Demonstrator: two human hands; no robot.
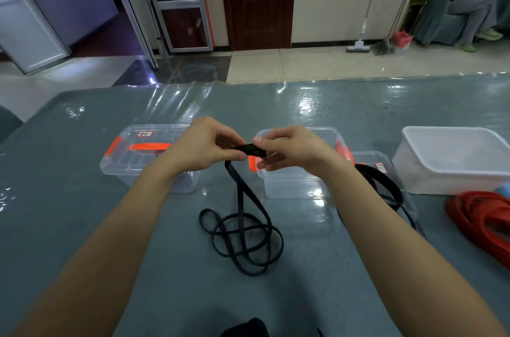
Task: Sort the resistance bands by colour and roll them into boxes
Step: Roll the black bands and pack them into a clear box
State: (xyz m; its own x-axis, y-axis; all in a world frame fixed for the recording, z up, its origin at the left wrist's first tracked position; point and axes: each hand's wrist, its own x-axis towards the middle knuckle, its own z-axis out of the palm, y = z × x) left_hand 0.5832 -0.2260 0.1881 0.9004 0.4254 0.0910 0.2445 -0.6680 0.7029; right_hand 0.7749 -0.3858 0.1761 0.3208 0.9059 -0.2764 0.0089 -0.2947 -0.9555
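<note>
A: Where's the long black rubber resistance band (242, 229)?

B: Its end is pinched between left hand (212, 143) and right hand (289, 150), close together; the tail hangs straight down toward me, coiled on the grey table (82, 212).

A: And rolling?

B: Probably feeds upward (both hands equally near)

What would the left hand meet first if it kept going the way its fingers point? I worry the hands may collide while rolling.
The left hand points right along the rolled end of the black resistance band. It would likely meet the right hand first, gripping the same end close opposite.
</note>
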